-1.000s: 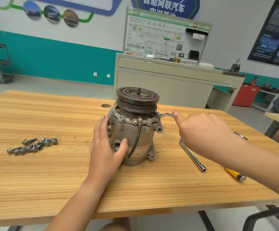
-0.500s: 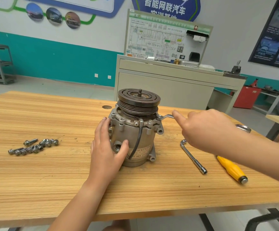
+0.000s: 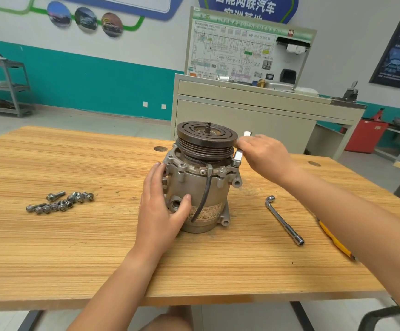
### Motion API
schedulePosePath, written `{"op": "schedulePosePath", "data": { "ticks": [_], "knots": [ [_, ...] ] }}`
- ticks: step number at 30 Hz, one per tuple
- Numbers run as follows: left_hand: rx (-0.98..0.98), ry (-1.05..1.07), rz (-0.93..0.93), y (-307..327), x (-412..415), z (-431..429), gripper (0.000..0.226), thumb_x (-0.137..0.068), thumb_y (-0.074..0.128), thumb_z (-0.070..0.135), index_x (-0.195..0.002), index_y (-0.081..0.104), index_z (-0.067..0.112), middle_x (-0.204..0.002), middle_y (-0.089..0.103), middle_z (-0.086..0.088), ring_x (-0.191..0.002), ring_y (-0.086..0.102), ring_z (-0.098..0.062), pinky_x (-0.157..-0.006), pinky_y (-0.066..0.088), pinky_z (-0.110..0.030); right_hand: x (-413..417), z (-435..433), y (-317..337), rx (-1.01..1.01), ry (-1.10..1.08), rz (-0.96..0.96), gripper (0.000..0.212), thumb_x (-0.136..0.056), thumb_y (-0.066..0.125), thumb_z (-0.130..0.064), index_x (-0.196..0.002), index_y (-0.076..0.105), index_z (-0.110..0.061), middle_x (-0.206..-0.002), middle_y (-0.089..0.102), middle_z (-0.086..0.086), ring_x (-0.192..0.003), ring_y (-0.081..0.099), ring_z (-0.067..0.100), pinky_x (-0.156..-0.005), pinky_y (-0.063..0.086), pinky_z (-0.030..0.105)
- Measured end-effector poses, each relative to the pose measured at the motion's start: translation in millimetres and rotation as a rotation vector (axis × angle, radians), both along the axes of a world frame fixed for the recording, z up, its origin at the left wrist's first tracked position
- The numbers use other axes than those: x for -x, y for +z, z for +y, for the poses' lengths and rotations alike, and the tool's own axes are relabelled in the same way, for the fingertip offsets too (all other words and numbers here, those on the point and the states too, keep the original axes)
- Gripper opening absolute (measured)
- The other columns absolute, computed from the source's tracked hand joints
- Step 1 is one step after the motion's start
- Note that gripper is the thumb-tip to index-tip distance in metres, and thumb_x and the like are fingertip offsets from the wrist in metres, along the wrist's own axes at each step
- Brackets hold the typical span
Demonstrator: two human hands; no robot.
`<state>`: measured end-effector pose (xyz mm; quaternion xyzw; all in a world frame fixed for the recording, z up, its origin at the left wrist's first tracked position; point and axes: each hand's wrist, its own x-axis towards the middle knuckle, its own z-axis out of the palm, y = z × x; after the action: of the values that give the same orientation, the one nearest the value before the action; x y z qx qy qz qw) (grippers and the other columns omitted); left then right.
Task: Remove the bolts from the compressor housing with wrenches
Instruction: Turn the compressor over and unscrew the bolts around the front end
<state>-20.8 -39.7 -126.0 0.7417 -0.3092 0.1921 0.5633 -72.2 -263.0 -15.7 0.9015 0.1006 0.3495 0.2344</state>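
The compressor housing (image 3: 197, 192) stands between both hands: left hand (image 3: 160, 211) pressed flat against its side, right hand (image 3: 264, 155) gripping a wrench (image 3: 237, 156) on its flange, the wrench largely hidden.

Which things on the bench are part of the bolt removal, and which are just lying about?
In the job:
compressor housing, braced by the left hand
wrench set at the housing's rim, held by the right hand
loose bolts, piled on the table

Lying about:
L-shaped socket wrench
yellow-handled tool, partly hidden
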Motion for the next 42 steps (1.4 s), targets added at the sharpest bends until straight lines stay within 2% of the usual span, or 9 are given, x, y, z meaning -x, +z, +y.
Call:
{"op": "schedulePosePath", "data": {
  "ticks": [2, 8, 17, 21, 24, 29, 33, 39, 42],
  "knots": [
    [-0.001, -0.010, 0.007, -0.9, -0.7, 0.4, 0.077, -0.084, 0.066, 0.024, -0.147, 0.023, 0.019, -0.152, 0.025, 0.001, -0.135, 0.021, -0.001, -0.099, 0.012, 0.004, 2.3, 2.2, 2.6, -0.046, -0.025, -0.008, 0.013, -0.076, 0.066, 0.009, -0.088, 0.067, 0.003, -0.078, 0.070, 0.016, -0.068, 0.068, 0.030, -0.066, 0.056, 0.042],
    [0.008, -0.021, 0.003, -3.2, -2.2, -0.6, 0.077, -0.085, 0.065, 0.022, -0.148, 0.021, 0.017, -0.153, 0.024, -0.001, -0.135, 0.020, -0.001, -0.095, 0.011, 0.008, 59.0, 13.2, 16.1, -0.655, -0.096, -0.215, 0.025, -0.098, 0.037, -0.019, -0.116, 0.049, -0.005, -0.061, 0.053, 0.005, -0.055, 0.052, 0.030, -0.051, 0.042, 0.038],
    [0.012, -0.010, -0.018, -2.9, -3.2, -1.2, 0.075, -0.084, 0.066, 0.019, -0.146, 0.024, 0.013, -0.151, 0.026, -0.003, -0.135, 0.022, -0.002, -0.101, 0.014, -0.001, 87.2, 57.1, 12.6, -0.243, -0.536, 0.224, 0.040, -0.097, 0.035, -0.016, -0.135, 0.033, -0.027, -0.077, 0.057, 0.002, -0.072, 0.055, 0.024, -0.054, 0.043, 0.031],
    [0.014, -0.012, -0.019, -3.3, -3.5, -1.4, 0.075, -0.084, 0.066, 0.021, -0.147, 0.024, 0.015, -0.151, 0.025, -0.001, -0.131, 0.019, 0.004, -0.097, 0.011, 0.005, 81.6, 83.5, 18.3, 0.009, -0.686, 0.306, 0.052, -0.090, 0.039, -0.001, -0.139, 0.025, -0.010, -0.066, 0.039, 0.000, -0.058, 0.040, 0.021, -0.040, 0.023, 0.026],
    [0.016, -0.010, -0.023, -3.9, -3.2, -1.9, 0.075, -0.084, 0.066, 0.020, -0.146, 0.024, 0.014, -0.151, 0.025, -0.002, -0.131, 0.019, 0.003, -0.098, 0.011, 0.004, 76.8, 108.2, 12.6, 0.104, -0.728, 0.372, 0.059, -0.088, 0.038, 0.006, -0.141, 0.013, 0.008, -0.100, 0.056, 0.013, -0.071, 0.055, 0.025, -0.047, 0.029, 0.025],
    [0.015, -0.023, -0.016, -5.2, -4.3, -2.9, 0.075, -0.085, 0.065, 0.021, -0.147, 0.023, 0.016, -0.151, 0.025, -0.002, -0.135, 0.023, -0.004, -0.104, 0.019, -0.010, 81.7, 82.5, 20.6, 0.092, -0.626, 0.333, 0.052, -0.095, 0.033, -0.014, -0.144, 0.018, -0.009, -0.068, 0.038, 0.003, -0.058, 0.040, 0.019, -0.044, 0.028, 0.025],
    [0.019, -0.020, -0.016, -6.3, -5.3, -3.7, 0.075, -0.084, 0.065, 0.021, -0.147, 0.023, 0.017, -0.151, 0.025, 0.000, -0.135, 0.023, -0.003, -0.102, 0.018, -0.009, 75.2, 30.9, 45.9, 0.178, -0.450, 0.401, 0.051, -0.096, 0.027, -0.027, -0.146, 0.014, -0.029, -0.068, 0.035, -0.007, -0.050, 0.032, 0.008, -0.043, 0.024, 0.022],
    [0.022, -0.027, -0.004, -6.9, -5.1, -2.5, 0.074, -0.085, 0.064, 0.023, -0.146, 0.023, 0.020, -0.150, 0.027, 0.000, -0.136, 0.026, -0.009, -0.105, 0.024, -0.020, 31.7, -10.6, 32.6, 0.120, -0.273, 0.339, 0.032, -0.096, 0.039, -0.006, -0.127, 0.048, -0.012, -0.094, 0.065, 0.008, -0.083, 0.061, 0.027, -0.063, 0.050, 0.033],
    [0.019, -0.031, 0.002, -7.5, -5.6, -2.1, 0.075, -0.084, 0.062, 0.027, -0.147, 0.021, 0.023, -0.150, 0.027, 0.004, -0.136, 0.025, -0.005, -0.102, 0.022, -0.012, 8.0, -5.4, 15.5, -0.041, -0.088, 0.208, 0.018, -0.084, 0.055, 0.009, -0.099, 0.065, 0.004, -0.085, 0.069, 0.018, -0.075, 0.066, 0.034, -0.056, 0.054, 0.040]
  ]
}}
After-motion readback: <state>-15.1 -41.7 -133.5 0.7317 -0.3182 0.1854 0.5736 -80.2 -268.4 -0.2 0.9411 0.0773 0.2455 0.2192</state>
